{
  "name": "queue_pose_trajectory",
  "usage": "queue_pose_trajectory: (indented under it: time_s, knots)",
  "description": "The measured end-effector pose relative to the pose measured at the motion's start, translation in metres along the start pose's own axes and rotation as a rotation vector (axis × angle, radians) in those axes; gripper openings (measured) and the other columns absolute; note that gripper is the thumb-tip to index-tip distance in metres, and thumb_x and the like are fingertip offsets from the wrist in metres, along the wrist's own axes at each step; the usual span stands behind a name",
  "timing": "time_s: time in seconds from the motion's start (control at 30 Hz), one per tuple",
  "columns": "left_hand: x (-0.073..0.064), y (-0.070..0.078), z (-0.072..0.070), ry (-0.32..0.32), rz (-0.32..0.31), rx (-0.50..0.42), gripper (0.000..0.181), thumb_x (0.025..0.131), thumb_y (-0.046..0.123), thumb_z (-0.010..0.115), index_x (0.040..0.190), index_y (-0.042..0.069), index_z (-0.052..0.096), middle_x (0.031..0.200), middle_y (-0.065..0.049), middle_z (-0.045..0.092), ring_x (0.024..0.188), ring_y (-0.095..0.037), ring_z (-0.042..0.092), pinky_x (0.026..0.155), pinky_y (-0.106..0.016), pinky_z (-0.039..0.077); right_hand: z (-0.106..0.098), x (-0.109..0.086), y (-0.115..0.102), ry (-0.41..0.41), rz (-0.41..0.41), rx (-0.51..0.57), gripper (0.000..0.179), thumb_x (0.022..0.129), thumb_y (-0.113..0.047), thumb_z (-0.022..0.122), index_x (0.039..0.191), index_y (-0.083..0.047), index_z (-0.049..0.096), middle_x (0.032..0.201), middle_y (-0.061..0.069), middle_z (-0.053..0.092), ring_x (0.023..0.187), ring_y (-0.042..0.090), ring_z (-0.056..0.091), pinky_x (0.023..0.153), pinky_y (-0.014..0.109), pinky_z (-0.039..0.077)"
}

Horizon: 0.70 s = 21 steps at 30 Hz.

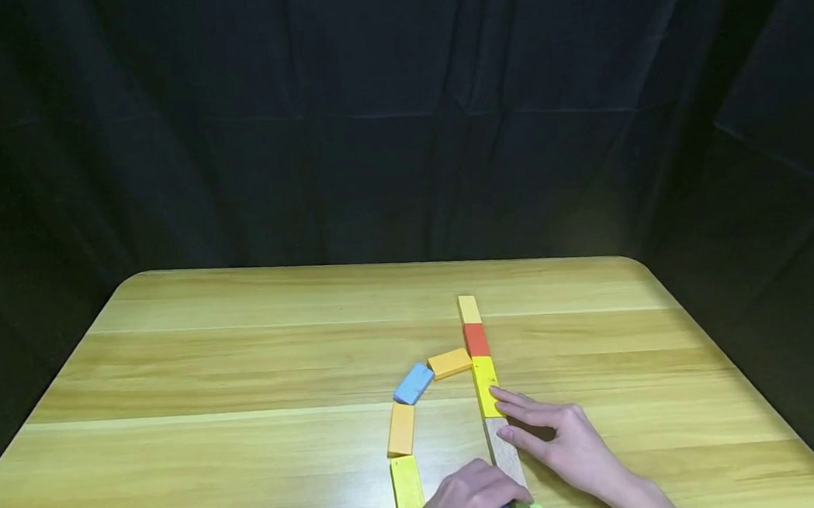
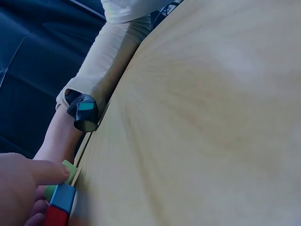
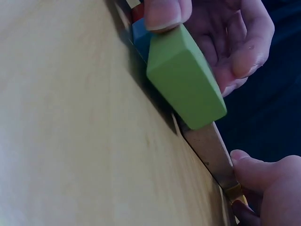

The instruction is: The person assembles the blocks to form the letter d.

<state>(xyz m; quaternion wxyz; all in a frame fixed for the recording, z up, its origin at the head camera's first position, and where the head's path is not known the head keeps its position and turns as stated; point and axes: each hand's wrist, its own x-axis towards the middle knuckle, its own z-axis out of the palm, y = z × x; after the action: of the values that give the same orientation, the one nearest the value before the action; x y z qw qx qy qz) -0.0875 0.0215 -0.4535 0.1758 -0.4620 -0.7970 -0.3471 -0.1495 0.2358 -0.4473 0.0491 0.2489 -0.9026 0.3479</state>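
Note:
My left hand [image 1: 471, 495] is low in the head view, its thumb and fingers pinching a green block [image 3: 186, 77] at the near end of a row. Beside that block is a blue block [image 2: 63, 197], followed by a red one [image 2: 56, 215]. To the right of the row, my right hand [image 1: 565, 438] has its fingers extended. Its fingertips touch the side of a yellow block [image 1: 484, 393], and the thumb lies against a plain wood block [image 1: 500, 442]. Farther along the row lie a red block [image 1: 477, 340] and a pale yellow one [image 1: 469, 310].
Left of the row, a curve of flat blocks runs from an orange block [image 1: 450, 363] touching the row, through a blue block [image 1: 412, 383] and another orange block [image 1: 401, 429], to a yellow block [image 1: 407, 489]. Dark curtains hang behind the wooden table [image 1: 211, 375].

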Motion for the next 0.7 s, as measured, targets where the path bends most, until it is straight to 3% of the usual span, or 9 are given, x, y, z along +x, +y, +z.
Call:
queue_pose_trajectory:
  time_s: [0.23, 0.7]
  knots:
    - [-0.0023, -0.0008, 0.0016, 0.022, 0.031, 0.086, 0.024, 0.088, 0.034, 0.067, 0.100, 0.014, 0.074, 0.094, 0.007, 0.071, 0.090, -0.002, 0.059, 0.088, -0.004, 0.040, -0.0004, -0.0004, -0.0006, -0.005, -0.009, -0.001, 0.038, 0.090, -0.035, 0.074, 0.124, -0.019, 0.072, 0.134, -0.015, 0.062, 0.124, 0.016, 0.060, 0.100, 0.018, 0.046]
    - [-0.0023, -0.0004, 0.0036, 0.041, 0.037, 0.133, 0.023, 0.088, 0.035, 0.068, 0.099, 0.016, 0.073, 0.093, 0.008, 0.070, 0.087, -0.001, 0.057, 0.086, -0.002, 0.037, -0.0002, -0.0033, 0.0001, 0.002, -0.041, -0.002, 0.036, 0.092, -0.032, 0.072, 0.126, -0.020, 0.071, 0.137, -0.015, 0.061, 0.126, 0.017, 0.059, 0.101, 0.015, 0.044]
